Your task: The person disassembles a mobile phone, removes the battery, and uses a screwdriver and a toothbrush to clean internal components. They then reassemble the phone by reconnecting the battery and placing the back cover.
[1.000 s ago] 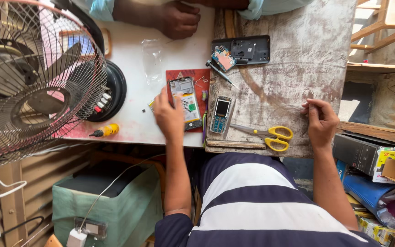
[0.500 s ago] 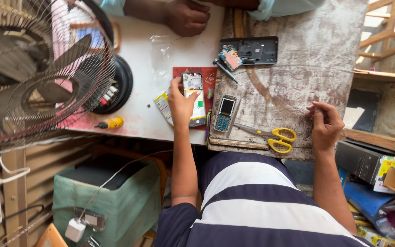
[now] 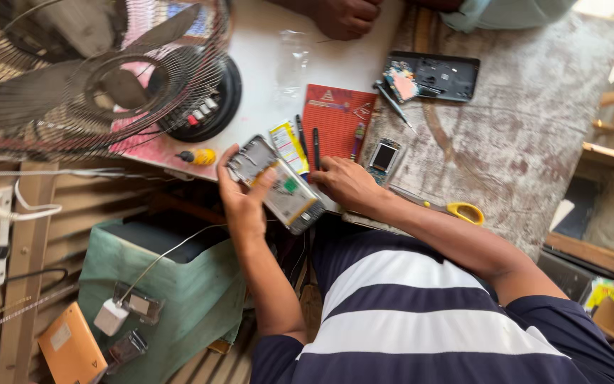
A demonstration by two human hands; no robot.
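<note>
Fingers (image 3: 263, 183) of your left hand (image 3: 241, 203) wrapped around the opened silver phone body (image 3: 278, 183), its long axis slanting down-right off the table edge, while your right hand (image 3: 346, 183), apparently loosely curled, rested nearer the slim black tools (image 3: 315, 146).

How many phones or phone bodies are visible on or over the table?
3: an opened phone in the left hand; a small keypad phone beside the right hand; a dismantled phone body at the far side. Others may be hidden.
</note>
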